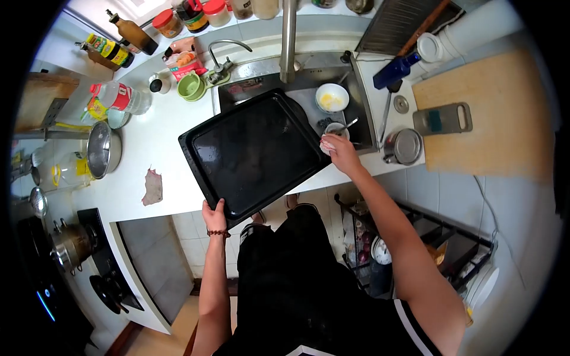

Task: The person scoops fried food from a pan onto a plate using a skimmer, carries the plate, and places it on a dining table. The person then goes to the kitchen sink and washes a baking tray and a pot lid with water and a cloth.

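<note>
A large black baking tray (255, 151) is held tilted over the counter's front edge and the sink. My left hand (214, 215) grips its near left corner, thumb on the rim. At the tray's right edge, my right hand (341, 152) is closed around a crumpled whitish cloth (328, 146). Just beyond that hand, a small bowl with a spoon (336, 130) stands in the sink (363, 115). Farther back in the sink is a white bowl with yellow residue (332, 98). The metal faucet (288, 47) rises behind the tray.
On the left counter lie a grey-brown rag (152, 187), a metal bowl (104, 150) and a plastic bottle (122, 98). A green cup (191, 86) stands near the small tap. A cleaver (442, 119) rests on the wooden board (499, 142), beside a metal pot (404, 146).
</note>
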Motion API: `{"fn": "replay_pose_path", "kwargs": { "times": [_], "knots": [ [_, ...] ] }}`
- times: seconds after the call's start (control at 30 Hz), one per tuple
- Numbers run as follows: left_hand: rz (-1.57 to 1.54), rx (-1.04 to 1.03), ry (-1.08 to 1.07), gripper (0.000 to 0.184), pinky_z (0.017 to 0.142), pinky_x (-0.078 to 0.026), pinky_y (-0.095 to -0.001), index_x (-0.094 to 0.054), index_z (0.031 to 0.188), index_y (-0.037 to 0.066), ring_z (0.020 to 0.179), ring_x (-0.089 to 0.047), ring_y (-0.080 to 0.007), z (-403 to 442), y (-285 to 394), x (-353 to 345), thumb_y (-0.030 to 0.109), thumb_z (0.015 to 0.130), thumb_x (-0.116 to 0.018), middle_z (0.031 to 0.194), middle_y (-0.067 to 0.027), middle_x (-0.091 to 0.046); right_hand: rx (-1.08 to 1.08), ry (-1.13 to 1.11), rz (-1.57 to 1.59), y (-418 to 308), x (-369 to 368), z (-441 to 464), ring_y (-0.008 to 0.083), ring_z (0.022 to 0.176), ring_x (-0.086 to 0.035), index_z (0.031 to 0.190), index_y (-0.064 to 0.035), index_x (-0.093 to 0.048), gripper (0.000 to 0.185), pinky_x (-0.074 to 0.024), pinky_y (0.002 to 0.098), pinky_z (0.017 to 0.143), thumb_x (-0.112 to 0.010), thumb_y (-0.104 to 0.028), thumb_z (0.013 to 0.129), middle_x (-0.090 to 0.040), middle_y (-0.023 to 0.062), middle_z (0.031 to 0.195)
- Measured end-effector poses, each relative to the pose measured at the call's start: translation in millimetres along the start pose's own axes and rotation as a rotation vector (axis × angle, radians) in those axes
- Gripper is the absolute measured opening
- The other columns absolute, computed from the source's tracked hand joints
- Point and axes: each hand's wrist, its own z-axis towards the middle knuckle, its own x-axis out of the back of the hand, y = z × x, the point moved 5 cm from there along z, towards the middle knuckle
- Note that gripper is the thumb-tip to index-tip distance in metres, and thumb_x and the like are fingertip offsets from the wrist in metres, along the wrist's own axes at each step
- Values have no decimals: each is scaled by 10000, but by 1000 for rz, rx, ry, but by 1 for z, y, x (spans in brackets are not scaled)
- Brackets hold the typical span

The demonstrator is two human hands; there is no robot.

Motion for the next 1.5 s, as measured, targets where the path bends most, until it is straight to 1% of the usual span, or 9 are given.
{"fn": "replay_pose_path", "kwargs": {
  "times": [0.13, 0.3, 0.63, 0.7, 0.8, 1.23, 1.3, 1.37, 1.5],
  "knots": [
    [2, -27, 58, 236, 833, -508, -298, -585, 1078, -36, 874, -635, -164, -9, 17, -7, -38, 852, -653, 994, -102, -686, -373, 165, 219, 43, -7, 46, 374, 1091, -652, 1248, -36, -626, 469, -505, 403, 948, -570, 17, 785, -677, 228, 1148],
    [22, -28, 107, 293, 872, -500, -303, -578, 1123, -40, 918, -638, -178, -16, 32, -8, -64, 837, -638, 1042, -111, -683, -217, -12, 124, 30, 12, 176, 413, 1014, -667, 1523, -159, -353, 771, -519, 441, 899, -554, -42, 788, -683, 236, 1152],
    [-25, -29, 121, 310, 895, -487, -296, -580, 1149, -29, 955, -631, -171, -15, 30, -9, -77, 847, -627, 1073, -100, -678, -235, -172, -169, 65, 4, 265, 416, 1051, -650, 1474, -104, -415, 700, -511, 459, 935, -545, -59, 788, -680, 224, 1158],
    [-11, 18, 121, 302, 882, -491, -297, -585, 1143, -27, 947, -631, -167, -19, 28, -7, -68, 849, -639, 1060, -96, -680, -38, -319, -156, 74, -6, 244, 410, 1034, -658, 1445, -96, -457, 663, -515, 457, 922, -551, -68, 790, -690, 227, 1122],
    [-13, -7, 129, 292, 868, -495, -296, -588, 1134, -26, 922, -634, -162, -17, 20, -6, -59, 850, -650, 1032, -89, -686, -159, 43, -27, 54, 19, 235, 404, 979, -672, 1411, -87, -496, 619, -527, 452, 890, -550, -68, 795, -700, 228, 1067],
    [-14, 49, 109, 281, 872, -492, -290, -589, 1124, -19, 930, -635, -154, -18, 22, -3, -55, 853, -651, 1036, -82, -689, 56, -97, -114, 52, -3, 238, 404, 897, -683, 1307, -41, -573, 498, -545, 428, 815, -547, -88, 813, -683, 258, 1001],
    [1, 38, 105, 284, 872, -492, -291, -588, 1128, -21, 934, -638, -156, -14, 16, -2, -55, 853, -651, 1036, -84, -691, -92, 204, 97, 53, 0, 216, 342, 913, -706, 1318, -26, -555, 500, -557, 425, 802, -538, -85, 822, -699, 234, 981],
    [19, 33, 113, 287, 872, -493, -292, -587, 1132, -23, 938, -640, -158, -14, 15, 0, -55, 853, -650, 1036, -86, -692, -651, 48, 1009, 68, -50, 182, 250, 925, -698, 1399, -40, -461, 531, -587, 414, 747, -504, -68, 871, -662, 148, 986],
    [5, 32, 106, 291, 872, -494, -291, -592, 1134, -25, 941, -643, -161, -14, 20, -3, -57, 851, -651, 1038, -87, -695, -927, -37, 1596, 24, -130, 142, 294, 900, -696, 1036, -34, -612, 167, -590, 448, 797, -610, -113, 889, -674, 134, 978]
  ]
}}
